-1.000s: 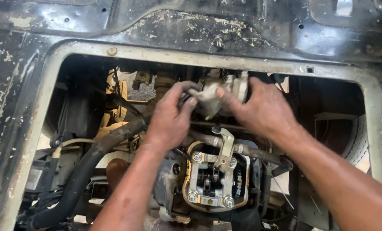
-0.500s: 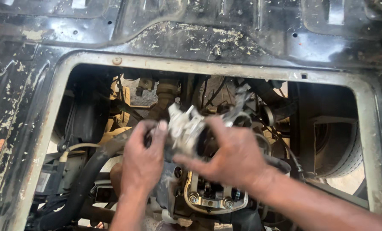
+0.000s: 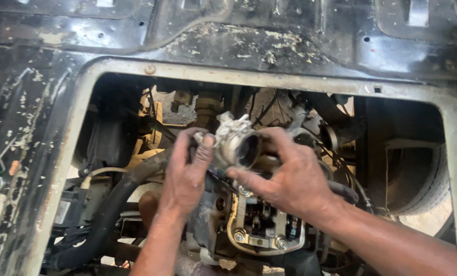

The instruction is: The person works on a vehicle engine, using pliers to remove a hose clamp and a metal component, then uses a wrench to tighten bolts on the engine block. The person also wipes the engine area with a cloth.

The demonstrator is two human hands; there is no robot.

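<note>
You look down through the rectangular floor opening (image 3: 80, 117) onto the engine (image 3: 259, 225), its uncovered valve gear just below your hands. The grey metal housing (image 3: 236, 143) sits between them, above the engine, its round bore facing down-right toward your right hand (image 3: 290, 179), long axis running up-left to down-right. Your right hand wraps its far side, fingers closed on it; your left hand (image 3: 187, 174) pinches its near flange. Half a second ago the housing sat lower and further left; now it is raised and turned.
</note>
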